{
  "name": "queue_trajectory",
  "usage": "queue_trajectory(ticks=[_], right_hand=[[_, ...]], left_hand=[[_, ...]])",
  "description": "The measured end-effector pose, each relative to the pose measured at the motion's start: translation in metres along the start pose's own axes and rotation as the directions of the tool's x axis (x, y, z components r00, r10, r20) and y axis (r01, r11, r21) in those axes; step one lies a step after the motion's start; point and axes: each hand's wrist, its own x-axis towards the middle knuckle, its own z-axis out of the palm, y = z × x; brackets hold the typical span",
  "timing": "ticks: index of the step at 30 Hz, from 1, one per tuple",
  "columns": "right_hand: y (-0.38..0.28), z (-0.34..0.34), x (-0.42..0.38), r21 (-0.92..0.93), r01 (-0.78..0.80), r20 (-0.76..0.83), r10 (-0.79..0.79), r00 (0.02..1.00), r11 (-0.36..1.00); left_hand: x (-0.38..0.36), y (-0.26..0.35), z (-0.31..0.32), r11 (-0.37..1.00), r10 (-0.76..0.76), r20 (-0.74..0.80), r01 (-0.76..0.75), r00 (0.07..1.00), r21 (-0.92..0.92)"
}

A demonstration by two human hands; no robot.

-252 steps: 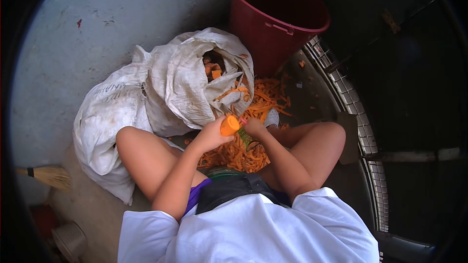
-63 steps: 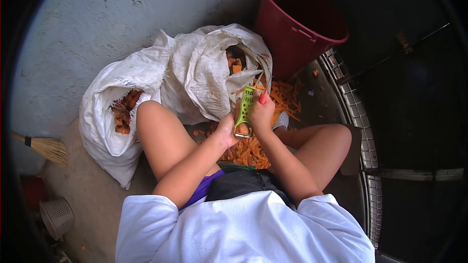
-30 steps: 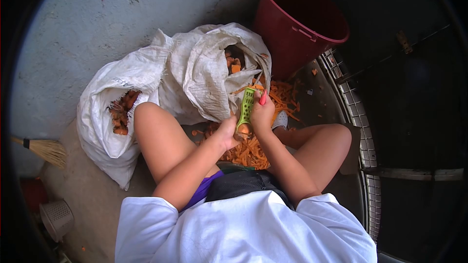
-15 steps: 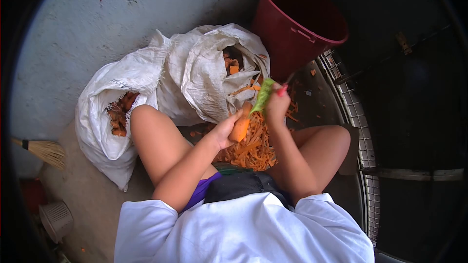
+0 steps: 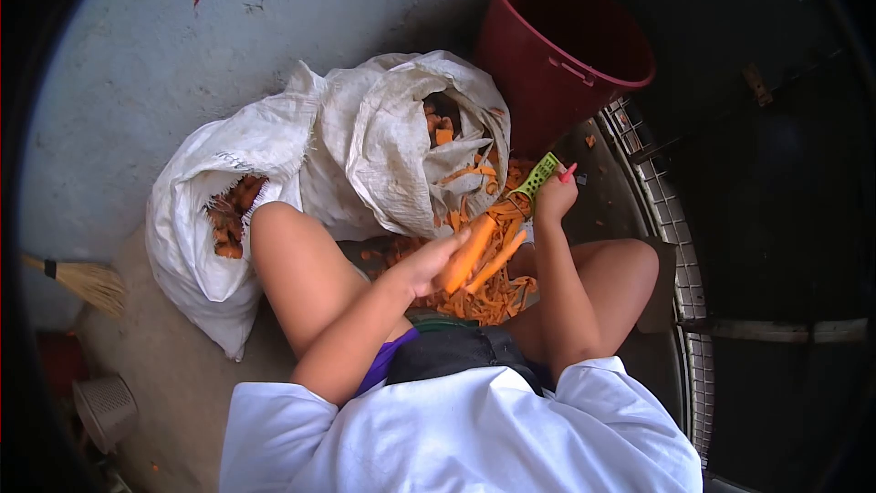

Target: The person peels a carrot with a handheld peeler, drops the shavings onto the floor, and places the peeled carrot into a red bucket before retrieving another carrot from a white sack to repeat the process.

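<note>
My left hand [image 5: 440, 261] is wrapped round an orange root vegetable [image 5: 472, 254], peeled bright orange on the side that shows. My right hand [image 5: 556, 195] grips a green peeler [image 5: 537, 177] with a pink-red part by the fingers. The peeler's head is just beyond the vegetable's far end; whether they touch is unclear. A strip of peel hangs beside the vegetable. Below both hands, between my legs, lies a heap of orange peelings [image 5: 500, 299].
Two white woven sacks [image 5: 379, 132] [image 5: 196, 256] holding orange-brown pieces stand ahead and left. A dark red bucket [image 5: 525, 64] is beyond the peelings. Wire mesh [image 5: 680, 260] runs along the right. At left are a straw broom [image 5: 91, 285] and a perforated basket [image 5: 106, 411].
My right hand has moved right and slightly away from my left hand with the peeler, which is turned differently. The vegetable is tilted more, and a peel strip now hangs beside it.
</note>
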Motion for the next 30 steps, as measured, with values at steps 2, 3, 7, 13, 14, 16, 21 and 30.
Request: queue_trajectory(ticks=[2,3,7,13,14,16,21,30], right_hand=[[0.006,0.011,-0.008,0.273,0.071,0.042,-0.085,0.995,0.96],[-0.015,0.007,-0.028,0.101,0.065,0.146,-0.08,0.986,0.993],[-0.051,0.021,-0.103,0.171,0.036,0.404,-0.103,0.909,0.985],[-0.028,0.025,-0.101,-0.068,0.32,0.353,-0.277,0.894,0.945],[-0.02,0.028,-0.082,-0.026,0.296,0.246,-0.281,0.927,0.955],[-0.014,0.023,-0.032,-0.116,0.267,0.06,-0.261,0.963,0.957],[-0.03,0.008,-0.027,0.168,0.011,0.115,-0.03,0.993,0.986],[-0.041,0.022,-0.109,-0.048,0.26,0.373,-0.224,0.9,0.964]], left_hand=[[0.01,0.001,-0.01,0.996,0.07,-0.055,-0.073,0.996,-0.059],[0.014,0.003,-0.014,0.99,0.084,-0.084,-0.093,0.993,-0.107],[0.023,0.006,-0.015,0.947,0.165,-0.08,-0.18,0.983,-0.265],[0.018,0.002,-0.013,0.982,0.087,-0.156,-0.111,0.984,-0.151],[0.013,0.005,-0.011,0.997,0.05,-0.153,-0.059,0.987,-0.053],[-0.001,-0.003,0.0,0.999,-0.024,-0.008,0.024,1.0,0.049],[0.012,0.003,-0.014,0.995,0.067,-0.096,-0.074,0.993,-0.061],[0.018,0.004,-0.016,0.963,0.167,-0.084,-0.181,0.982,-0.199]])
